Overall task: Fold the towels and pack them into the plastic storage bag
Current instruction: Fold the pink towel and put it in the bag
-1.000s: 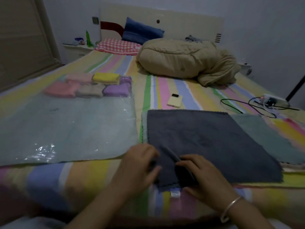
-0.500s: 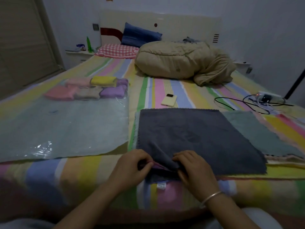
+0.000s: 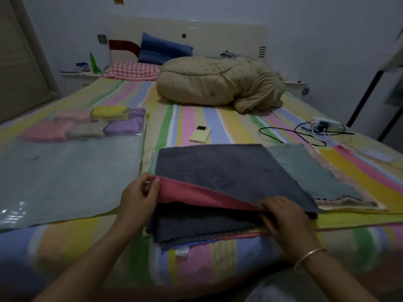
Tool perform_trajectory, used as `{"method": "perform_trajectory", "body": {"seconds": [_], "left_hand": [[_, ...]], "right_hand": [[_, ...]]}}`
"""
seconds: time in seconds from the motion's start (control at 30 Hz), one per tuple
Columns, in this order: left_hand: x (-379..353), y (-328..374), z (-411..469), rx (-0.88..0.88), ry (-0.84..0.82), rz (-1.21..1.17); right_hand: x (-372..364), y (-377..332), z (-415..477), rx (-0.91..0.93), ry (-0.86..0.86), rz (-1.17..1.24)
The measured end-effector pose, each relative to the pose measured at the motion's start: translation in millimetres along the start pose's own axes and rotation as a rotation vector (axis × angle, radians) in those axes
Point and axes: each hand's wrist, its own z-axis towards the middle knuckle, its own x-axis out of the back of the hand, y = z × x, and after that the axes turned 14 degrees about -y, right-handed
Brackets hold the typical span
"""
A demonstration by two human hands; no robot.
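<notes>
Head view. Two hands work at the near edge of a striped bed [image 3: 218, 127], set apart from each other. The left hand [image 3: 139, 195] pinches the near-left corner of the top grey towel [image 3: 218, 171] between thumb and fingers and holds it lifted, baring a pink face [image 3: 196, 197] beneath. I cannot tell whether that is the towel's own back or another towel. The right hand [image 3: 283, 216], with one bangle [image 3: 309, 256] on its wrist, pinches the same near edge at its right end.

Under the lifted layer a second grey towel [image 3: 196, 227] lies flat. One teal towel [image 3: 305, 171] pokes out at 3 o'clock of the stack, and the paler edges below it are too thin to count.

One bag [image 3: 65, 182] lies flat at 9 o'clock of the stack. Its far end holds six folded towels [image 3: 85, 130]: two pink, one yellow, one beige, two purple.

At 12 o'clock of the stack lies one phone [image 3: 199, 134], with one duvet [image 3: 218, 83] beyond it. At 11 o'clock are two pillows, a blue pillow [image 3: 163, 49] and a checked pillow [image 3: 133, 70]. Cables [image 3: 305, 131] lie at 2 o'clock.
</notes>
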Motion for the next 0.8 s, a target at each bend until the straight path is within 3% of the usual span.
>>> {"method": "perform_trajectory", "body": {"seconds": [0.23,0.33,0.4,0.6,0.8], "left_hand": [[1,-3,13,0.053,0.090,0.008],[3,-3,17,0.036,0.099,0.014],[4,-1,18,0.013,0.120,0.025],[8,14,23,-0.073,0.232,0.074],[8,12,29,-0.064,0.238,0.196]], "right_hand": [[24,70,3,-0.289,-0.008,0.011],[38,87,3,-0.388,0.031,0.317],[40,90,8,-0.396,0.090,0.516],[39,85,25,-0.334,0.241,0.747],[32,83,42,-0.324,0.229,0.782]]}}
